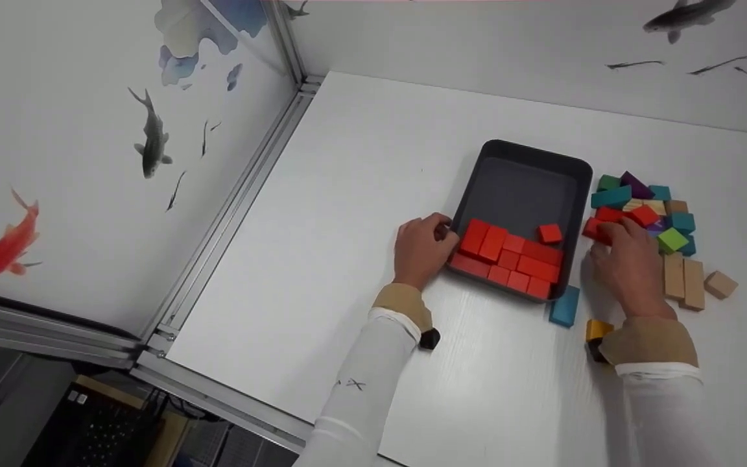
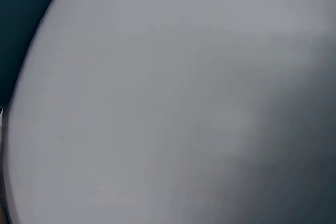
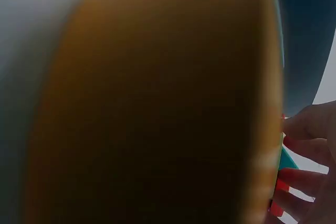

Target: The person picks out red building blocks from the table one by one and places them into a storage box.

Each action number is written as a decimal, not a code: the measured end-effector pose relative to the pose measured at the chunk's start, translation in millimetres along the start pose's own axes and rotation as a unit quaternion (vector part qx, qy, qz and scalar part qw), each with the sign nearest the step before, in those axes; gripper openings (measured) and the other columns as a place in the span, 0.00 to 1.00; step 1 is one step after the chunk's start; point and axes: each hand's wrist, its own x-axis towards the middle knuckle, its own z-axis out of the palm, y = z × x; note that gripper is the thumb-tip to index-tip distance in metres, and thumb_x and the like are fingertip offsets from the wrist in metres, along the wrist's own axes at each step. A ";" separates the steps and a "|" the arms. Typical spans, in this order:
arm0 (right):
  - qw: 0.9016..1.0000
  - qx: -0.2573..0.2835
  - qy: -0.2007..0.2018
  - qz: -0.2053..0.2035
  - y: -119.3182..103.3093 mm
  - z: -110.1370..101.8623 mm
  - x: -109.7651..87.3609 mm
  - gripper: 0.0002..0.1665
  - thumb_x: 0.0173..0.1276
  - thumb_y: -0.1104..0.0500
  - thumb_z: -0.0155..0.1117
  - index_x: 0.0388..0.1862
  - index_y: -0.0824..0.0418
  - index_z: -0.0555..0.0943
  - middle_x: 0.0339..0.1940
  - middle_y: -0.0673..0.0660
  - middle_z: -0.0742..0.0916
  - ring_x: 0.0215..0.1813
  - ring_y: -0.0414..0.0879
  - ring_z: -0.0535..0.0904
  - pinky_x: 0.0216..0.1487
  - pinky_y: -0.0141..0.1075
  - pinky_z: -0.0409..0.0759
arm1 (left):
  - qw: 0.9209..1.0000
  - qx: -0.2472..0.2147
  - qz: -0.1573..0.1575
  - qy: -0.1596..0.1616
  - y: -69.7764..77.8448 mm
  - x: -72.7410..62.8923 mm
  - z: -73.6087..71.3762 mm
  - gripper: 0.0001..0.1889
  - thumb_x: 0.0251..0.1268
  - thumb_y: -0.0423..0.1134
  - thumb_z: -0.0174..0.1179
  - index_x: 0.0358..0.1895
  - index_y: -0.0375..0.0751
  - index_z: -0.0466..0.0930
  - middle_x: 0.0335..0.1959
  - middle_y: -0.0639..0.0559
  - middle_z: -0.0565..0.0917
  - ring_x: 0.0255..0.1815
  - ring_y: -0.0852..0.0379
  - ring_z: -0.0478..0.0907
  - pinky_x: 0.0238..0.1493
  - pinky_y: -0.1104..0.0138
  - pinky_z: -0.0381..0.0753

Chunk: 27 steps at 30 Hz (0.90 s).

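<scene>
A dark grey tray [image 1: 529,154] holds several red blocks [image 1: 508,259] packed along its near end. One separate red cube [image 1: 549,233] lies by the tray's right wall. My left hand [image 1: 420,250] is at the tray's left rim, thumb and forefinger gripping it. To the right of the tray, my right hand [image 1: 629,263] pinches a red block [image 1: 595,228] at the edge of a mixed pile of coloured blocks [image 1: 678,222]. In the right wrist view the fingers [image 3: 304,179] show at the right edge, over red and teal pieces.
A blue block [image 1: 565,307] lies by the tray's near right corner. A yellow block [image 1: 599,328] sits beside the right wrist, and a blurred yellow-brown shape [image 3: 157,103] covers most of the right wrist view. Plain wooden blocks [image 1: 693,285] lie right of the right hand.
</scene>
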 end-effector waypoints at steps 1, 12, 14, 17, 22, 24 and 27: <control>1.000 -0.006 0.000 0.000 0.8 0.3 0.3 0.32 0.66 0.57 0.50 0.67 0.65 0.57 0.69 0.66 0.51 0.67 0.65 0.42 0.56 0.63 0.53 | 1.000 -0.001 0.001 0.000 0.1 -0.7 0.3 0.11 0.52 0.47 0.52 0.39 0.55 0.79 0.24 0.67 0.75 0.31 0.66 0.69 0.51 0.70 0.61; 0.998 -0.054 0.025 -0.014 1.3 -3.0 1.2 0.31 0.59 0.59 0.60 0.61 0.62 0.66 0.56 0.73 0.61 0.56 0.68 0.54 0.44 0.63 0.67 | 1.000 -0.002 0.001 -0.009 4.0 -3.3 -1.0 0.11 0.53 0.47 0.52 0.38 0.55 0.79 0.24 0.67 0.75 0.30 0.66 0.69 0.50 0.70 0.62; 0.998 -0.061 0.008 -0.020 -0.2 -2.8 2.1 0.31 0.59 0.56 0.61 0.60 0.64 0.66 0.54 0.72 0.64 0.54 0.67 0.57 0.43 0.63 0.67 | 1.000 0.000 -0.001 -0.007 3.0 -2.9 -1.4 0.11 0.53 0.47 0.52 0.39 0.55 0.79 0.24 0.67 0.75 0.30 0.67 0.68 0.50 0.70 0.62; 0.998 -0.058 -0.029 -0.022 -1.8 -1.4 3.7 0.34 0.60 0.50 0.59 0.61 0.65 0.64 0.52 0.71 0.68 0.50 0.66 0.62 0.44 0.62 0.67 | 1.000 -0.003 -0.009 -0.006 1.2 -2.5 -1.4 0.11 0.53 0.48 0.52 0.39 0.55 0.79 0.25 0.67 0.75 0.31 0.67 0.68 0.49 0.70 0.63; 0.995 -0.051 -0.091 -0.003 -2.5 0.3 6.0 0.42 0.63 0.41 0.50 0.67 0.64 0.55 0.54 0.70 0.70 0.49 0.65 0.65 0.46 0.61 0.66 | 1.000 -0.002 -0.010 -0.007 0.3 -1.6 -1.4 0.11 0.52 0.47 0.52 0.39 0.56 0.79 0.24 0.68 0.75 0.31 0.68 0.68 0.51 0.71 0.61; 0.994 -0.050 -0.099 0.004 -2.4 -0.1 6.3 0.43 0.63 0.38 0.47 0.68 0.64 0.53 0.54 0.70 0.70 0.49 0.65 0.65 0.46 0.61 0.66 | 1.000 0.000 -0.008 -0.006 0.6 -1.3 -1.5 0.11 0.52 0.47 0.52 0.39 0.56 0.79 0.24 0.68 0.75 0.30 0.68 0.68 0.52 0.71 0.60; 0.993 -0.036 -0.108 0.015 -1.3 -1.5 6.3 0.45 0.63 0.36 0.43 0.68 0.65 0.52 0.53 0.69 0.69 0.48 0.64 0.64 0.46 0.60 0.68 | 1.000 0.000 -0.011 -0.006 1.4 -1.6 -2.2 0.11 0.52 0.47 0.53 0.39 0.55 0.79 0.24 0.68 0.75 0.30 0.67 0.69 0.52 0.70 0.60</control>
